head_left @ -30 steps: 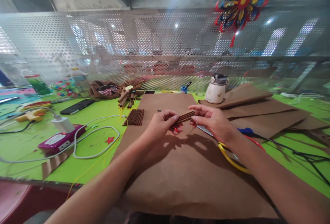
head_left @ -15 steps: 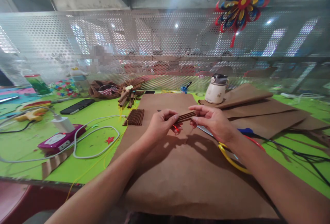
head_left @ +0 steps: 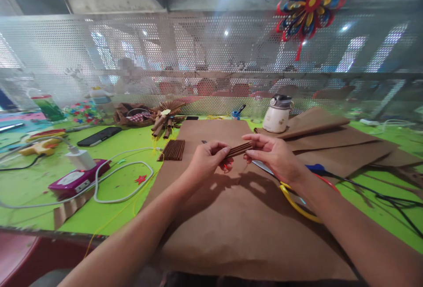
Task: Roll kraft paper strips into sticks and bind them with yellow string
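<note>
Pleated brown paper (head_left: 240,149) pinched between both hands (head_left: 209,159), dark stick (head_left: 242,108) slanting from blue pot (head_left: 235,115), white flask (head_left: 275,120) lidded.

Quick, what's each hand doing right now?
Left hand: closed, holding the folded brown paper.
Right hand: fingers at the paper's other end; grip can't be told.

Brown pleated paper (head_left: 240,149) above a brown paper sheet (head_left: 231,216) on a lime-green table (head_left: 128,140).
A purple power strip (head_left: 79,180), a red star (head_left: 140,180) and a black phone (head_left: 99,136) add colour, beside a white-and-black flask (head_left: 276,117); overhead, a flower ornament (head_left: 312,2) shows red, blue and yellow petals.
</note>
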Motion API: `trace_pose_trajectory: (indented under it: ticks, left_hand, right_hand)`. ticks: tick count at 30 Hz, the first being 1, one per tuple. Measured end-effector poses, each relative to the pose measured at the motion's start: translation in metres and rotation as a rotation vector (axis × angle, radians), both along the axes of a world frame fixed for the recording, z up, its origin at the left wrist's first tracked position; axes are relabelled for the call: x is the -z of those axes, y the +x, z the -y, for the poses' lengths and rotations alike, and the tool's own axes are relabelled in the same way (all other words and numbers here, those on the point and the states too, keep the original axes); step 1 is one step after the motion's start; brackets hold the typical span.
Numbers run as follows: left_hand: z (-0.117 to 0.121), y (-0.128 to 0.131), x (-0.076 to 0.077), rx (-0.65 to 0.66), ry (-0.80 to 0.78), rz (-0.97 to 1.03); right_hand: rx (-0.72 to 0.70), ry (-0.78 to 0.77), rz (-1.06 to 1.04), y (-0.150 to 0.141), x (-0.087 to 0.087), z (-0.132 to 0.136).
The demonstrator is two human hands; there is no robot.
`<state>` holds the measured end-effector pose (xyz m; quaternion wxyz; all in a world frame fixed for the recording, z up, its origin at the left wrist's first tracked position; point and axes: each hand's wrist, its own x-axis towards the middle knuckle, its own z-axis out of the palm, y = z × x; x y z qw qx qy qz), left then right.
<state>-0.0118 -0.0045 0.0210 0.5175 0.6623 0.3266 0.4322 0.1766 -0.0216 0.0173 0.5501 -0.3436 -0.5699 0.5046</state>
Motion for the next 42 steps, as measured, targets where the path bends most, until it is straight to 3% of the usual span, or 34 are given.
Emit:
trace_pose_trajectory:
  ticks: [10,18,30,36,42]
  left_hand:
    - [0.0,0.0,0.004,0.082,-0.006,-0.059]
    - [0.008,0.003,-0.001,0.185,-0.063,-0.196]
    - [0.013,0.008,-0.002,0.213,-0.101,-0.271]
    - [0.013,0.009,0.002,0.281,-0.087,-0.26]
    - [0.015,0.009,-0.003,0.264,-0.177,-0.172]
  right_hand:
    - [0.033,0.012,-0.014,0.002,0.001,-0.002]
    - [0.084,-0.013,-0.001,0.0,-0.002,0.001]
    - [0.165,0.071,0.252,-0.009,-0.006,0.007]
    - [0.185,0.185,0.355,-0.015,0.003,0.009]
    - [0.126,0.155,0.323,-0.017,0.009,0.01]
